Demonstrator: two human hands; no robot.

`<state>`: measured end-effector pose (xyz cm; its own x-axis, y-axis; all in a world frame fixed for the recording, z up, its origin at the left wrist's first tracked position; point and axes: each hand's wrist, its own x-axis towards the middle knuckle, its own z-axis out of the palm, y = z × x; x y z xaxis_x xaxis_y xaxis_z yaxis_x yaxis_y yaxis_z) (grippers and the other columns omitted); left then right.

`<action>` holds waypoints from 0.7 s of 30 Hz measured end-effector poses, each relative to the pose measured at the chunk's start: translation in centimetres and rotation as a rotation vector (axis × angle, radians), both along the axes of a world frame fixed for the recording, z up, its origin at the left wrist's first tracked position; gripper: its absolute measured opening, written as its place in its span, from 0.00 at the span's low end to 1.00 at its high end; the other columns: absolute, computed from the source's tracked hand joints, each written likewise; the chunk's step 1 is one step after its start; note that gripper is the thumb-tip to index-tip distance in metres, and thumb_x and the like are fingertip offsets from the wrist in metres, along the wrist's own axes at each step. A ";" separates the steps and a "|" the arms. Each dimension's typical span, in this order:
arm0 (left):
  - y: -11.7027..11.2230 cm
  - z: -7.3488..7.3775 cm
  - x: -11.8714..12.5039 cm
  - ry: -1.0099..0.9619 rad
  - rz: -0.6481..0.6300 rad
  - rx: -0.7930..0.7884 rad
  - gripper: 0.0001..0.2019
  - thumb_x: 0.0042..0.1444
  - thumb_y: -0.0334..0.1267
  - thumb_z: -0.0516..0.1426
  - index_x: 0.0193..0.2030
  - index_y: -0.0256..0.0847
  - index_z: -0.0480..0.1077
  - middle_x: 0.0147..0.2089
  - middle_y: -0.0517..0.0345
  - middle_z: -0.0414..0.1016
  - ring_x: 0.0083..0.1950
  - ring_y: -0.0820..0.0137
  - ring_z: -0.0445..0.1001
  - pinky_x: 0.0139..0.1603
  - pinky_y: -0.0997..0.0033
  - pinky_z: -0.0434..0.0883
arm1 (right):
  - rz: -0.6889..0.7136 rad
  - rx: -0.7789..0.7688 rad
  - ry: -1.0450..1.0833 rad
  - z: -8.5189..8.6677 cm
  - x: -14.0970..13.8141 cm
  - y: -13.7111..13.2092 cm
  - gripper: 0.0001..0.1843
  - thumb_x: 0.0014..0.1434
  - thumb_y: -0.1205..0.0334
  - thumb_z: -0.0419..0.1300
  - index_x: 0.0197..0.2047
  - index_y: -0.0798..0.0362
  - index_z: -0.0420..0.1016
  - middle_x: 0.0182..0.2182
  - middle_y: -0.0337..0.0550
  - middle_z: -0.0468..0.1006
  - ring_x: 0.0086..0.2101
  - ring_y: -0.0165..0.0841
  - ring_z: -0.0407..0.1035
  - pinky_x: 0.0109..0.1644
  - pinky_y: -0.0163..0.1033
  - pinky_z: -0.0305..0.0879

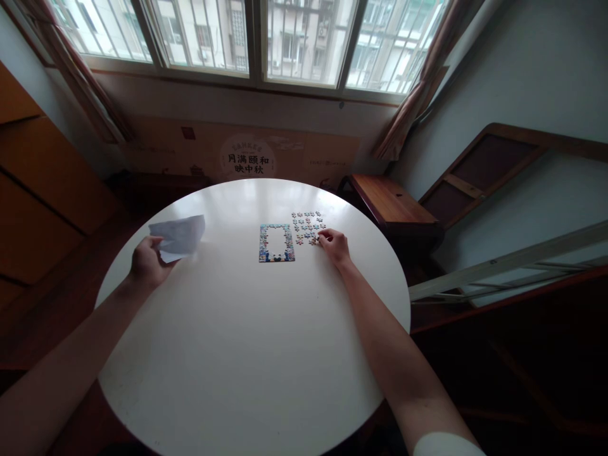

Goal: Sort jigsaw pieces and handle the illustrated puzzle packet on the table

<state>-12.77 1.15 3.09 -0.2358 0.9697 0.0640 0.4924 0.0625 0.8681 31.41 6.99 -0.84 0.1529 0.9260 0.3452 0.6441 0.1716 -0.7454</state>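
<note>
At the left of the round table, my left hand (149, 258) grips a white sheet of paper (183, 235), thumb on top, holding it slightly bent. My right hand (335, 246) is closed in a pinch on a jigsaw puzzle piece (319, 240) at the lower right of the loose pieces; the fingers partly hide it. Several loose jigsaw pieces (304, 223) lie spread in rough rows beside that hand. Just left of them lies a partly assembled jigsaw puzzle (291, 252), its colourful border joined into a rectangular frame around a pale middle.
The white round table (247, 354) has a glossy top. Beyond its far right edge stands a wooden bench or low table (389, 196). A printed cardboard panel (294, 149) leans below the barred window (304, 44). Orange-brown cabinets (47, 183) stand at the left.
</note>
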 end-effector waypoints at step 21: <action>-1.5 2.0 4.2 -0.984 0.023 -0.129 0.27 0.55 0.36 0.41 0.61 0.28 0.58 0.62 0.40 0.65 0.57 0.58 0.71 0.58 0.52 0.70 | 0.015 -0.005 0.018 0.0 -0.1 0.0 0.10 0.52 0.62 0.57 0.34 0.52 0.79 0.30 0.41 0.80 0.29 0.32 0.71 0.38 0.38 0.69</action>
<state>-8.55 -0.35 5.06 -0.1459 0.9501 -0.2759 -0.4467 0.1855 0.8752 31.32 7.03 -0.89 0.1447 0.9298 0.3384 0.6283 0.1778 -0.7574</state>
